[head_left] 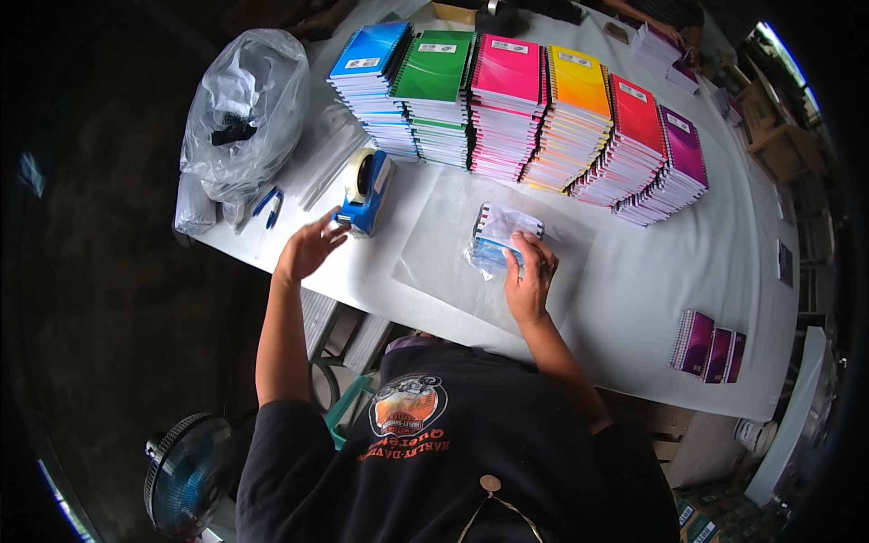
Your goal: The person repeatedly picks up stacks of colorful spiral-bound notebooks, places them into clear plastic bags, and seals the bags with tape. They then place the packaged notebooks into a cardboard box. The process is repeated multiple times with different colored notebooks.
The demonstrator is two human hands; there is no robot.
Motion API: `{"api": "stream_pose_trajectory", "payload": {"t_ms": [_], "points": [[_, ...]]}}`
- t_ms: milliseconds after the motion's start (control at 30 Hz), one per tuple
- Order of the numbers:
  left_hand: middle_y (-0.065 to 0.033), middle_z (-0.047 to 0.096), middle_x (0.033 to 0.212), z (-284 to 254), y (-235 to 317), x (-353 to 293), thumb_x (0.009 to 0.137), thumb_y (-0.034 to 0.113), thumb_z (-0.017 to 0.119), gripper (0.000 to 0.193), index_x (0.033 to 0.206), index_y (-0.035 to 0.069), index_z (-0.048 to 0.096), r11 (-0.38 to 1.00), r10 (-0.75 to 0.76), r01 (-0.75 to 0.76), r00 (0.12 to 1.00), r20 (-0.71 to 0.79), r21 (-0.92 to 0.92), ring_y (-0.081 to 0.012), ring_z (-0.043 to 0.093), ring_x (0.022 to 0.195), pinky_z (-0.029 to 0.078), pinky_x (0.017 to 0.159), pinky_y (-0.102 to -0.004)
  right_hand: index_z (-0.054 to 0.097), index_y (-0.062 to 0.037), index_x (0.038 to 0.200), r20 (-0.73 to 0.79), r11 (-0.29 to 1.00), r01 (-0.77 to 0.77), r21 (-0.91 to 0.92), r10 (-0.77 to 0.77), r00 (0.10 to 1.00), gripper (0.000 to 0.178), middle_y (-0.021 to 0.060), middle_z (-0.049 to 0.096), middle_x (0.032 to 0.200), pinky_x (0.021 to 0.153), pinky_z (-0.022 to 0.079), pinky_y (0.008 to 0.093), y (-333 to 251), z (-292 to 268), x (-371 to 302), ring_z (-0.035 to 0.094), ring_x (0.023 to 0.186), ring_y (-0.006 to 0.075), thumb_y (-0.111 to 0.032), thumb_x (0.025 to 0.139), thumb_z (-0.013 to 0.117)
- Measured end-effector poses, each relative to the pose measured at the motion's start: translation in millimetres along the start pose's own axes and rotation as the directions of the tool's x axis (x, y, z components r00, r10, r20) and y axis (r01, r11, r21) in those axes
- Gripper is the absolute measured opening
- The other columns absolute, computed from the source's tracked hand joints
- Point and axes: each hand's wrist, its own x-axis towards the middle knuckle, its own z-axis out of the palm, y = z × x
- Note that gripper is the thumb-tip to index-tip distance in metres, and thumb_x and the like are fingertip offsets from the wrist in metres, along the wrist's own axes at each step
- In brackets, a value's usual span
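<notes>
A small stack of spiral notebooks in clear plastic (509, 223) lies on a translucent sheet (434, 246) in front of me. My right hand (532, 279) is on its near right corner, thumb and fingers bent over the plastic. To the left stands a blue tape dispenser (369, 201) with a roll of clear tape (360, 176). My left hand (312, 246) is at the dispenser's near end, fingers stretched out and apart. Its fingertips touch or almost touch that end; whether a strip of tape is on them is too small to tell.
Tall stacks of spiral notebooks (509, 72) in several colours line the table's far side. A clear plastic bag (258, 81) and pens (269, 206) are at left. Purple notebook packs (704, 347) lie at right. Another person's hand (672, 36) shows at far right; a fan (188, 471) stands lower left.
</notes>
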Motion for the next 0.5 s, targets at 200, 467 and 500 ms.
{"api": "stream_pose_trajectory", "payload": {"t_ms": [200, 467, 500], "points": [[-0.0055, 0.066, 0.068, -21, -22, 0, 0.085, 0.020, 0.062, 0.019, 0.082, 0.002, 0.068, 0.522, 0.595, 0.280, 0.557, -0.579, 0.806, -0.0156, 0.061, 0.059, 0.047, 0.054, -0.0294, 0.055, -0.0106, 0.112, -0.018, 0.997, 0.041, 0.058, -0.040, 0.999, 0.038, 0.0025, 0.062, 0.108, 0.088, 0.036, 0.0350, -2, 2, 4, 0.054, 0.106, 0.0190, -0.004, 0.077, 0.068], [-0.0057, 0.058, 0.053, 265, -58, 27, 0.085, 0.037, 0.064, 0.042, 0.066, 0.000, 0.061, 0.916, 0.028, 0.085, 0.962, -0.273, 0.393, -0.0077, 0.046, 0.038, 0.034, 0.037, -0.0199, 0.054, -0.0099, 0.114, -0.018, 0.992, 0.000, 0.129, 0.003, 1.000, 0.045, 0.0048, 0.058, 0.115, 0.086, 0.037, 0.0352, 3, -1, -2, 0.055, 0.105, 0.0205, -0.002, 0.072, 0.069], [-0.0051, 0.055, 0.051, 257, -82, 36, 0.082, 0.037, 0.067, 0.043, 0.061, 0.001, 0.058, 0.873, 0.011, 0.170, 0.930, -0.367, 0.457, -0.0066, 0.045, 0.038, 0.033, 0.036, -0.0200, 0.054, -0.0095, 0.115, 0.005, 0.992, -0.007, 0.123, 0.007, 1.000, 0.046, 0.0050, 0.057, 0.117, 0.085, 0.038, 0.0353, 3, -4, -2, 0.055, 0.105, 0.0207, -0.002, 0.073, 0.069]]}}
